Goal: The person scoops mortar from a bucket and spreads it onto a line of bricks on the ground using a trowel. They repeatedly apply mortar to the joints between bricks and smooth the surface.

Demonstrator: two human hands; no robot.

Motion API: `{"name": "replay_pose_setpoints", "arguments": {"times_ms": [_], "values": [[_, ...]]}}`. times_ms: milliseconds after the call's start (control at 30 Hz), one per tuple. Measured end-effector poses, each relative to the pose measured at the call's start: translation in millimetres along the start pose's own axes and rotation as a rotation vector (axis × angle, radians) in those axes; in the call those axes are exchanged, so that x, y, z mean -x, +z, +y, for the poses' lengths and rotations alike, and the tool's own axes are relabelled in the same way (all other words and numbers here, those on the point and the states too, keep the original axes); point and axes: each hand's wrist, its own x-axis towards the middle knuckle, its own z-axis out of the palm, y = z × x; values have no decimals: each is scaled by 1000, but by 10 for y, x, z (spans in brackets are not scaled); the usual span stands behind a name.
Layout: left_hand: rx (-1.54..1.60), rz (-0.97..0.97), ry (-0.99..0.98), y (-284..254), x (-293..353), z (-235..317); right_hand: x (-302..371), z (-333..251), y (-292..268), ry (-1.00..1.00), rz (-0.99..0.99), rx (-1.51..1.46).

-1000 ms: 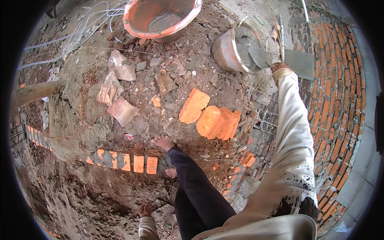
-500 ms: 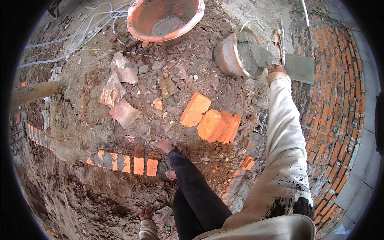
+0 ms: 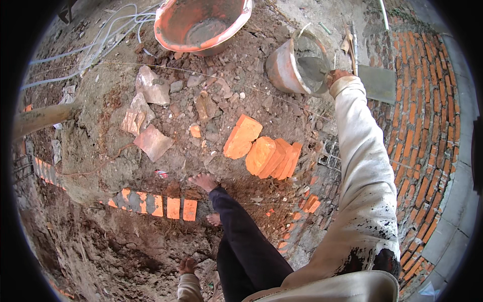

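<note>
My right hand (image 3: 338, 76) is closed round the handle of a trowel (image 3: 311, 66) at the upper right. The trowel's grey blade reaches inside a tilted, mortar-smeared bucket (image 3: 283, 69), over grey wet mortar. The handle is mostly hidden by my fingers. My left hand (image 3: 187, 265) hangs low near the bottom edge, left of my legs, with fingers loosely apart and nothing visible in them. Several orange bricks (image 3: 261, 156) lie grouped on the soil between the bucket and my feet. A row of bricks with mortar (image 3: 158, 205) runs left of my foot.
An orange basin (image 3: 201, 49) with mortar residue stands at the top. A taut string (image 3: 231, 85) crosses the rubble. Broken stone pieces (image 3: 153, 142) lie left of centre. A grey flat board (image 3: 377, 84) rests beside the brick wall (image 3: 417, 126) on the right.
The trowel blade has shifted slightly left and deeper into the bucket, and my right hand has moved a little left and up. My left hand has shifted slightly right.
</note>
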Motion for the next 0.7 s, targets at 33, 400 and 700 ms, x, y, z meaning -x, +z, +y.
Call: {"name": "replay_pose_setpoints", "arguments": {"times_ms": [33, 400, 700], "values": [[-2, 31, 0, 23, 38, 12, 71, 30, -10, -14, 62, -51], [-46, 7, 5, 334, 123, 216, 84, 199, -71, -114, -2, -94], [135, -153, -37, -63, -202, -89, 470, 585, -17, -106, 129, -175]]}}
